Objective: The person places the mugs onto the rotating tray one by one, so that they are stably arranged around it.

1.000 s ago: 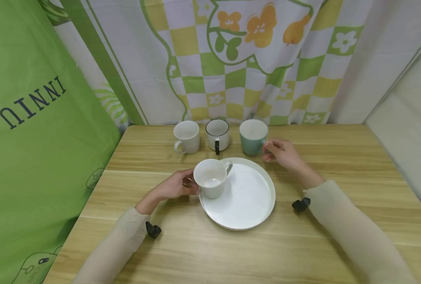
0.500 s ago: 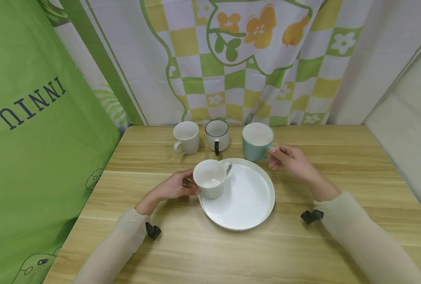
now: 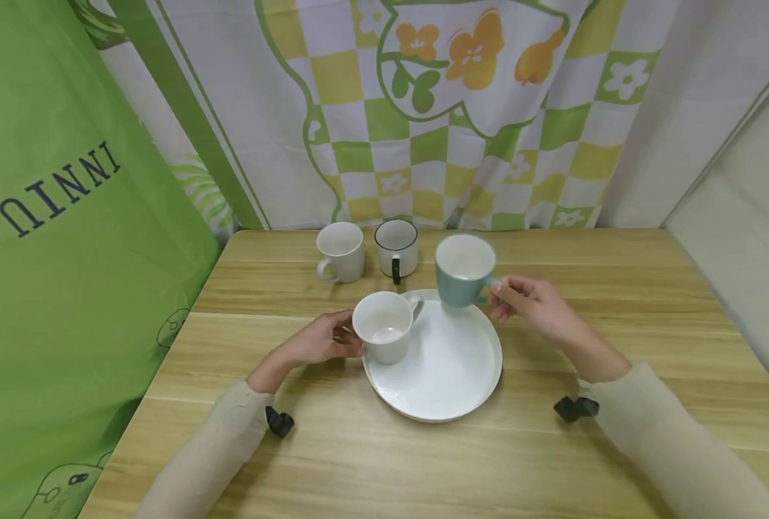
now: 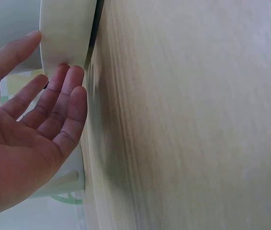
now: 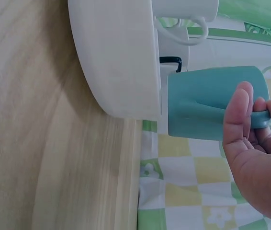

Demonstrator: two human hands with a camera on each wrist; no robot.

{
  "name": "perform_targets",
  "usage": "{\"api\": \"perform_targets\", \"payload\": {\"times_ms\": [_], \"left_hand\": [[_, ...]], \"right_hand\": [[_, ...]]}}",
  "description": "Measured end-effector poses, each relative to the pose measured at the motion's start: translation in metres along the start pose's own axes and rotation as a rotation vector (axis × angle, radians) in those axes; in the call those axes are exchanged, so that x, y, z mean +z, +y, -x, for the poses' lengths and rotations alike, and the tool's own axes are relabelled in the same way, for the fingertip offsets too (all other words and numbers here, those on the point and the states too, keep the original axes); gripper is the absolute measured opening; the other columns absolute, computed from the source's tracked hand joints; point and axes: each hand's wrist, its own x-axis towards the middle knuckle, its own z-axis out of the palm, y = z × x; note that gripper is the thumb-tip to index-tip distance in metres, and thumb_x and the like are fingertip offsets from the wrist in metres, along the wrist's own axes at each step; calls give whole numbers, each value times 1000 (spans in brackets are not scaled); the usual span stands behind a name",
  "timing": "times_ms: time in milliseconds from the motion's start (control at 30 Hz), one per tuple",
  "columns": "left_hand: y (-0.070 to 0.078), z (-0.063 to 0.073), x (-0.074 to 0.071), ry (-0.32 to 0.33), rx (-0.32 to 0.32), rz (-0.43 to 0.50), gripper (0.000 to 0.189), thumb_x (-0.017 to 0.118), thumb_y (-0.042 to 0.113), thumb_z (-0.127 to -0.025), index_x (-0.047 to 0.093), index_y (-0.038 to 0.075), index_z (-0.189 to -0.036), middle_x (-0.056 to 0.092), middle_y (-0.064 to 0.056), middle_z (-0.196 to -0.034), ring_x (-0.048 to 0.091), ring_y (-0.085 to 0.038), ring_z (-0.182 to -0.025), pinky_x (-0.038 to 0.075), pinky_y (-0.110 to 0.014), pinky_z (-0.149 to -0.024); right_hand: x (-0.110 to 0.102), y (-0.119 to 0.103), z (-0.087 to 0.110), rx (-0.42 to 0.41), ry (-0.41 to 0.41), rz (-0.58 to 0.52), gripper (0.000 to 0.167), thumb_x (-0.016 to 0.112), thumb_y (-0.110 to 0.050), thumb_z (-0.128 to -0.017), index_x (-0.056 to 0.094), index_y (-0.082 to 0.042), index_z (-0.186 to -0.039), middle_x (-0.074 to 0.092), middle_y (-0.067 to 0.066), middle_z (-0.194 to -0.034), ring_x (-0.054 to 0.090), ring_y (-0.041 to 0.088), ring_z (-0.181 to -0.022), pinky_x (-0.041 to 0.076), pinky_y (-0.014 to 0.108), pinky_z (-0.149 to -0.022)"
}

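Brought teal mug (image 3: 460,287) over far edge of white tray (image 3: 449,382), on wooden table (image 3: 423,468) before checkered curtain (image 3: 390,148); white inside, pinched by handle (image 5: 261,119) in right grip (image 3: 532,304), with left grip (image 3: 319,339) relaxed against tray.

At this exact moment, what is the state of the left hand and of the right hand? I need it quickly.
Left hand: open, at the edge of the round white tray.
Right hand: closed, holding the teal mug.

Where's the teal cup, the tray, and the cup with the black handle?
Teal cup (image 5: 212,90): right wrist view, its outer side.
Tray (image 3: 445,373): head view, bare inside bottom.
Black-handled cup (image 3: 407,262): head view, its outer wall.
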Motion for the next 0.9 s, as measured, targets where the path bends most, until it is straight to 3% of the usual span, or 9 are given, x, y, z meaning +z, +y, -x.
{"api": "perform_targets", "payload": {"times_ms": [233, 533, 767, 900], "left_hand": [[0, 0, 0, -4, -1, 4, 48, 78, 7, -85, 58, 3, -129, 67, -16, -108, 69, -26, -101, 58, -35, -89], [-2, 0, 0, -9, -4, 9, 47, 78, 7, -85, 58, 4, -127, 67, -16, -108, 69, -26, -101, 58, -33, -88], [-2, 0, 0, -9, -5, -7, 52, 79, 8, -84, 57, 4, -131, 67, -16, -108, 69, -23, -99, 58, -33, -88], [0, 0, 0, -7, -6, -2, 53, 79, 7, -84, 56, 3, -132, 67, -16, -109, 69, -24, -100, 58, -33, -88]], "right_hand": [[7, 1, 4, -10, -40, -11, 37, 47, -27, -107, 60, 7, -103, 62, 21, -101, 67, 17, -82, 61, 34, -76], [14, 2, 10, -39, -75, -36, 34, 47, -22, -107, 60, 9, -100, 63, 12, -93, 66, 20, -79, 60, 33, -72], [18, 4, 12, -11, -100, -52, 32, 48, -20, -107, 61, 8, -99, 61, 27, -99, 67, 17, -77, 60, 31, -71], [19, 6, 11, 3, -102, -62, 31, 48, -19, -106, 61, 8, -99, 61, 27, -98, 67, 15, -76, 60, 31, -71]]}}
